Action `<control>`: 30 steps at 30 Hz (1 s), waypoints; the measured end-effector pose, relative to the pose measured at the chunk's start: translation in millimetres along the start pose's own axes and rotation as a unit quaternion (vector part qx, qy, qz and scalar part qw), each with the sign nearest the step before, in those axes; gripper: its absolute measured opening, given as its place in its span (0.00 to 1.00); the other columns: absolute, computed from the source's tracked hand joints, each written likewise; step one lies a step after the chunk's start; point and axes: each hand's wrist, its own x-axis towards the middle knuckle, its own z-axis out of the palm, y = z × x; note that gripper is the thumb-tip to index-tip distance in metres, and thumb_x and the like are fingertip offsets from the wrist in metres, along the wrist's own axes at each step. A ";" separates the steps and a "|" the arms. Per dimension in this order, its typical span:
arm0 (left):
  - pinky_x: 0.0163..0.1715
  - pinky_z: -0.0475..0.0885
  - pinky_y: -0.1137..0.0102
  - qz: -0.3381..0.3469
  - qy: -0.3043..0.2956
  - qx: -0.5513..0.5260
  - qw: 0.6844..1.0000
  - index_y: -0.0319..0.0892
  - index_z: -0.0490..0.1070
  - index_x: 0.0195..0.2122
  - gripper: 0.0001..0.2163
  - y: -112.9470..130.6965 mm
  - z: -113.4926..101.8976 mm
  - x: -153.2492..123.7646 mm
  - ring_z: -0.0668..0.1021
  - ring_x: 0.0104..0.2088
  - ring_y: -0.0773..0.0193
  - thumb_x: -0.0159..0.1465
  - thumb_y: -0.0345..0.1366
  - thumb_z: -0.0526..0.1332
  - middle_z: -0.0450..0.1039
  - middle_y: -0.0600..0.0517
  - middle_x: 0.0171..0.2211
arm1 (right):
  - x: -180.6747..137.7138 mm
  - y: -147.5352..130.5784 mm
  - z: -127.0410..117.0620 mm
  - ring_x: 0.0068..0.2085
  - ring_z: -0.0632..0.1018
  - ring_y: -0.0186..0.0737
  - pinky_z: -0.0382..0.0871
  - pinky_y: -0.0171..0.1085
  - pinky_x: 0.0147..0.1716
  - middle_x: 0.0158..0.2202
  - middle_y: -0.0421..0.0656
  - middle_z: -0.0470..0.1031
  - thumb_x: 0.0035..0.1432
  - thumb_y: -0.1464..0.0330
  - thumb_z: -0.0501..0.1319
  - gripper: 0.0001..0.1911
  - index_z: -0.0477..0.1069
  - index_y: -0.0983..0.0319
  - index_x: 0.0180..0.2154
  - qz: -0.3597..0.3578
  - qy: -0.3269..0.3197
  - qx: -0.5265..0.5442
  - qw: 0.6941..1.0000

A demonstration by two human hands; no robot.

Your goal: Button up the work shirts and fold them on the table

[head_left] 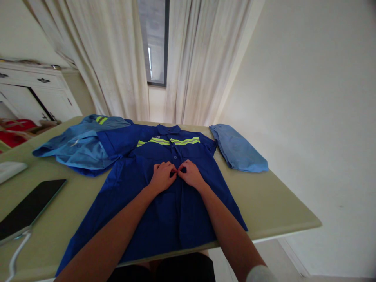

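A dark blue short-sleeved work shirt (196, 211) lies spread face up on the table, its collar pointing away from me. Yellow-green reflective bands cross its chest. My left hand (162, 176) and my right hand (190, 172) meet at the front placket, just below a visible button (175, 157). Both hands are closed, thumbs and fingertips pinching the shirt's front edges. Whatever button lies between the fingertips is hidden. Below my hands the placket runs down towards the table's near edge.
Lighter blue garments (79, 145) lie rumpled at the left, one with a reflective band. A folded light blue garment (239, 150) rests at the right. A tablet (31, 207) with a white cable lies on the greenish tabletop (273, 203). Curtains (202, 58) hang behind.
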 end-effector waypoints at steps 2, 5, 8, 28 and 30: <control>0.50 0.60 0.56 0.001 0.008 0.008 1.000 0.47 0.75 0.40 0.05 1.1 0.3 -1.5 0.75 0.47 0.55 0.65 0.37 0.61 0.76 0.51 0.42 | -0.4 -1.3 -0.8 0.41 0.74 0.38 0.66 0.36 0.44 0.39 0.41 0.71 0.58 0.71 0.68 0.01 0.79 0.59 0.34 -0.001 0.004 -0.001 1.000; 0.50 0.60 0.56 -0.007 0.003 0.013 1.000 0.48 0.75 0.42 0.06 0.9 0.8 -1.5 0.74 0.49 0.54 0.64 0.38 0.62 0.76 0.50 0.45 | -1.1 -3.9 -1.3 0.41 0.74 0.37 0.66 0.36 0.45 0.39 0.40 0.70 0.59 0.72 0.66 0.02 0.78 0.59 0.35 -0.016 0.008 0.013 1.000; 0.48 0.62 0.57 -0.040 -0.014 -0.002 0.999 0.48 0.74 0.43 0.06 -1.7 1.8 2.1 0.73 0.50 0.52 0.65 0.38 0.62 0.76 0.50 0.47 | -0.6 -6.5 1.3 0.42 0.74 0.36 0.67 0.36 0.46 0.41 0.40 0.69 0.61 0.72 0.65 0.02 0.77 0.60 0.35 -0.038 0.029 0.032 0.998; 0.45 0.66 0.61 0.038 0.009 0.037 0.999 0.46 0.74 0.41 0.09 -12.3 -14.2 -1.3 0.76 0.45 0.55 0.71 0.41 0.56 0.76 0.48 0.42 | 0.0 1.0 -13.9 0.37 0.73 0.37 0.69 0.38 0.43 0.39 0.41 0.72 0.50 0.82 0.57 0.16 0.78 0.60 0.34 0.007 0.049 0.083 0.995; 0.41 0.68 0.64 0.042 -0.032 0.003 0.999 0.45 0.74 0.38 0.08 -16.7 -19.7 -0.9 0.77 0.40 0.57 0.69 0.39 0.57 0.76 0.49 0.37 | -4.0 -5.2 -16.9 0.43 0.73 0.40 0.68 0.40 0.48 0.42 0.43 0.71 0.49 0.84 0.56 0.18 0.78 0.59 0.33 -0.025 0.066 0.049 0.996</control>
